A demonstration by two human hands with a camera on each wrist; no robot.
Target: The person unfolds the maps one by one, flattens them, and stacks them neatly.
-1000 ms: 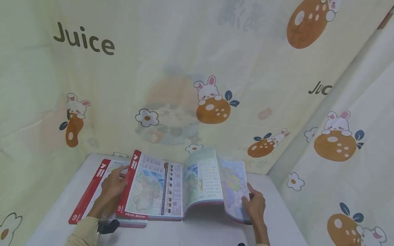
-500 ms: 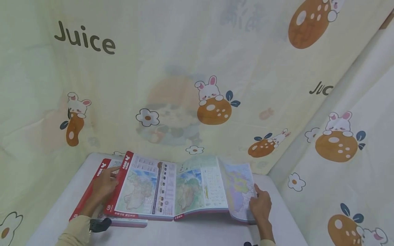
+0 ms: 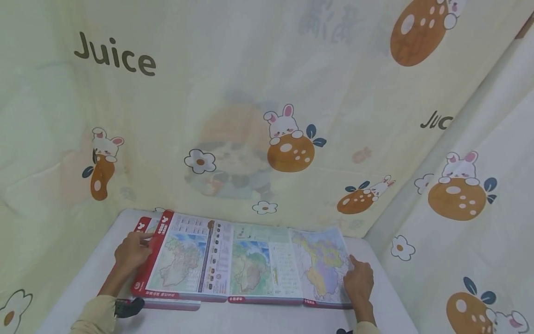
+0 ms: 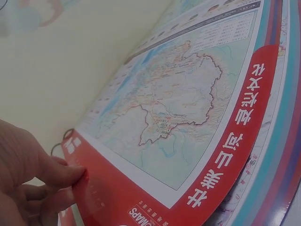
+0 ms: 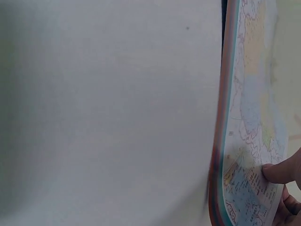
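A fold-out map (image 3: 250, 273) with a red left border lies spread in three panels across the white table. My left hand (image 3: 132, 253) holds its red border at the left side; the left wrist view shows thumb and fingers pinching the red edge (image 4: 101, 188). At the far right edge my right hand (image 3: 359, 280) grips the last panel, coloured yellow and purple. In the right wrist view the thumb (image 5: 277, 173) lies on the printed face, with the other fingers behind the sheet. The panels look nearly flat, their layered lower edges facing me.
Under the left part lies a second red-bordered map (image 3: 175, 305), mostly hidden. The white table (image 3: 250, 320) shows along the front. A cream curtain (image 3: 233, 69) printed with rabbits and oranges hangs behind and at both sides. A black device (image 3: 129, 308) sits at the left wrist.
The folded middle and right panels have opened out flat. My left hand has moved left with the red border, and my right hand has moved right with the far panel.
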